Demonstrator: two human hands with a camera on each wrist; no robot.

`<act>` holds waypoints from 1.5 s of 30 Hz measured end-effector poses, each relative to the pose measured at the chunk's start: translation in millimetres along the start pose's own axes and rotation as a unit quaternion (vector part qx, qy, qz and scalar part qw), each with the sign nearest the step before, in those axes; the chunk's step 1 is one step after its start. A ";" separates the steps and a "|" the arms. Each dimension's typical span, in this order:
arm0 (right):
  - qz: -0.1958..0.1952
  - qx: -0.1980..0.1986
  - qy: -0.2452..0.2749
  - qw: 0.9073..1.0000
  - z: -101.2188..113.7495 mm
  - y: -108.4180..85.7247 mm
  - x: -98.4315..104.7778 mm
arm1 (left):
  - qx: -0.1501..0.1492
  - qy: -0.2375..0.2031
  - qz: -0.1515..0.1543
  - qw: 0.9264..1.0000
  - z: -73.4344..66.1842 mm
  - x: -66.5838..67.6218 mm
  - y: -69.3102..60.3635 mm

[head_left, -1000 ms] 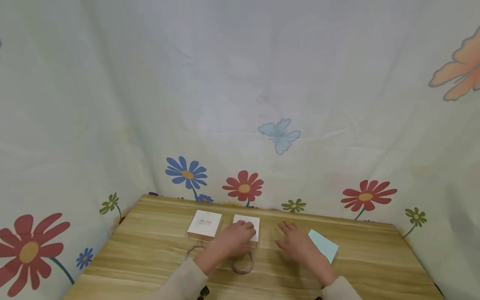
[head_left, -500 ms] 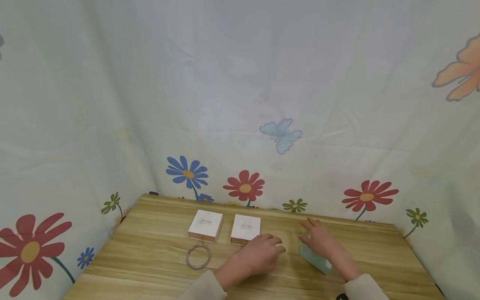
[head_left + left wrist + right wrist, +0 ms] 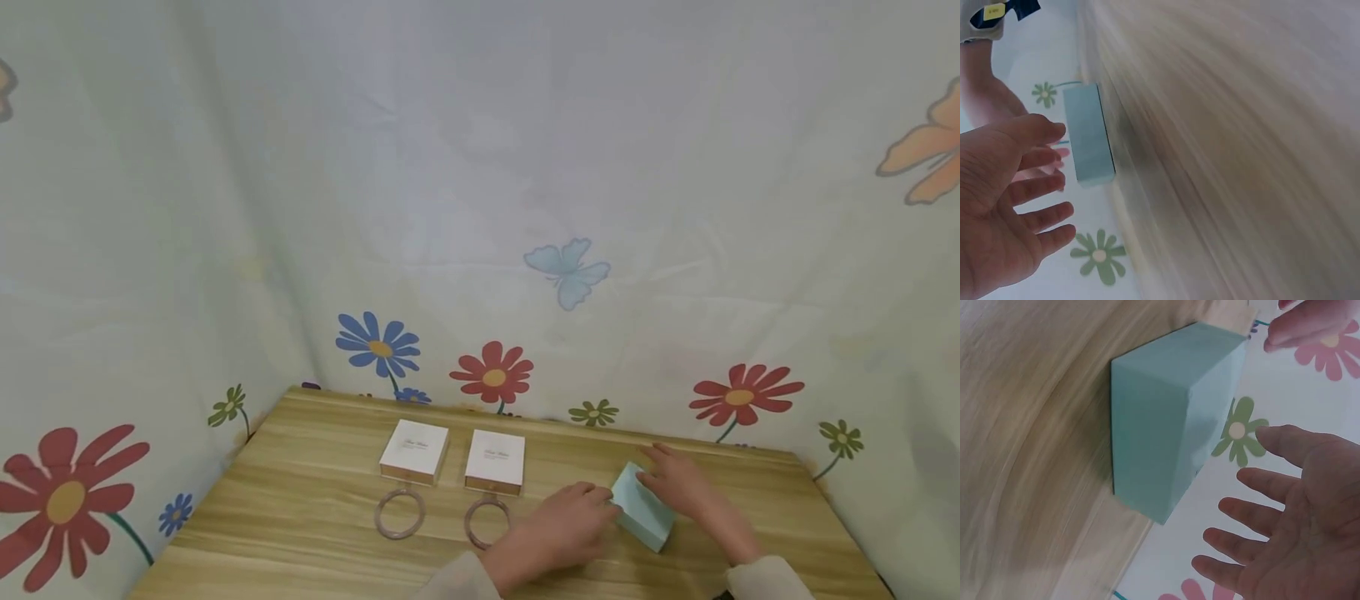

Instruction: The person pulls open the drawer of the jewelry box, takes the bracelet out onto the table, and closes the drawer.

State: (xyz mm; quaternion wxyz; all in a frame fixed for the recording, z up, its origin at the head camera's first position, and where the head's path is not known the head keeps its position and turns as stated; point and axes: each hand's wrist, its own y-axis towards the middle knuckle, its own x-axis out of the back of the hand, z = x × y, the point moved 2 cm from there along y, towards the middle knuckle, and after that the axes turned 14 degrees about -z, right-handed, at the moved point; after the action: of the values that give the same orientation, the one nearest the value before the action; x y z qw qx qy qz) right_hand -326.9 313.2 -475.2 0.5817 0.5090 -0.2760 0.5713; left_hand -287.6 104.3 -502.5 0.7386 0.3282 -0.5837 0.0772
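Observation:
A light teal box (image 3: 643, 510) lies flat on the wooden table at the right. My left hand (image 3: 558, 529) is at its left side, fingertips close to its edge; in the left wrist view the left hand (image 3: 1007, 194) has its fingers spread beside the box (image 3: 1089, 134). Over the box's far right edge is my right hand (image 3: 686, 487). The right wrist view has the right hand (image 3: 1291, 506) with fingers apart, a gap between them and the box (image 3: 1154, 419). Neither hand grips anything.
Two white boxes (image 3: 415, 450) (image 3: 496, 460) lie side by side left of centre on the table (image 3: 285, 483). One ring (image 3: 400, 513) lies in front of the left box, another ring (image 3: 487, 523) before the right box, near my left forearm. A flowered curtain (image 3: 450, 167) hangs behind.
My left hand has moved right from the second white box to the teal box, uncovering that white box and its ring. My right hand has moved right, and the teal box has shifted and turned slightly.

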 end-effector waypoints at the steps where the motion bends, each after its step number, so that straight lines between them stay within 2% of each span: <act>1: 0.001 -0.002 -0.004 1.000 -1.3 -0.2 1.1 | 0.003 -0.002 0.002 1.000 -2.6 -1.3 3.7; 5: 0.003 -0.010 -0.010 1.000 -6.9 -2.2 3.6 | 0.003 -0.014 0.003 1.000 -11.8 -8.9 15.7; 9: 0.000 -0.009 0.000 1.000 -11.7 -3.3 3.9 | -0.011 -0.018 -0.013 1.000 -19.9 -14.6 26.6; 13: -0.006 -0.001 0.007 1.000 -14.5 -2.2 4.0 | -0.040 0.015 -0.035 0.998 -27.1 -17.3 36.9; 16: -0.009 0.001 0.013 1.000 -15.8 -1.5 5.6 | -0.048 0.052 -0.042 0.997 -30.9 -18.5 43.2; 18: -0.010 -0.003 0.016 1.000 -16.6 -2.1 7.1 | -0.040 0.060 -0.033 0.997 -32.9 -20.1 46.5; 22: 0.001 -0.011 0.015 1.000 -18.2 -2.7 8.9 | -0.017 0.050 0.007 0.999 -35.0 -23.5 50.1; 25: 0.010 -0.013 0.013 1.000 -19.5 -3.0 8.4 | -0.009 0.049 0.019 0.999 -37.5 -24.4 50.6; 31: 0.013 -0.015 0.010 1.000 -20.5 -4.2 7.4 | 0.007 0.062 0.016 0.998 -44.6 -24.4 51.8; 35: 0.010 -0.014 0.008 1.000 -20.0 -4.6 7.5 | 0.054 0.060 0.013 0.997 -50.5 -28.5 57.7; 39: 0.007 -0.012 0.003 1.000 -18.6 -5.8 8.3 | 0.096 0.093 -0.002 0.991 -58.0 -37.2 64.1; 42: 0.007 -0.011 0.003 1.000 -17.3 -6.2 9.0 | 0.108 0.125 -0.017 0.986 -62.4 -40.6 66.8; 45: 0.007 -0.008 0.002 1.000 -16.9 -5.2 9.5 | 0.119 0.134 -0.015 0.984 -64.8 -37.8 68.5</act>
State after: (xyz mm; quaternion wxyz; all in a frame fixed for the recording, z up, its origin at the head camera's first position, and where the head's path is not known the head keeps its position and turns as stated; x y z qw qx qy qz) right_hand -324.5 333.0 -473.6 0.5823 0.5010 -0.2831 0.5742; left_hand -280.7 204.6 -516.6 0.7670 0.4092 -0.4611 0.1779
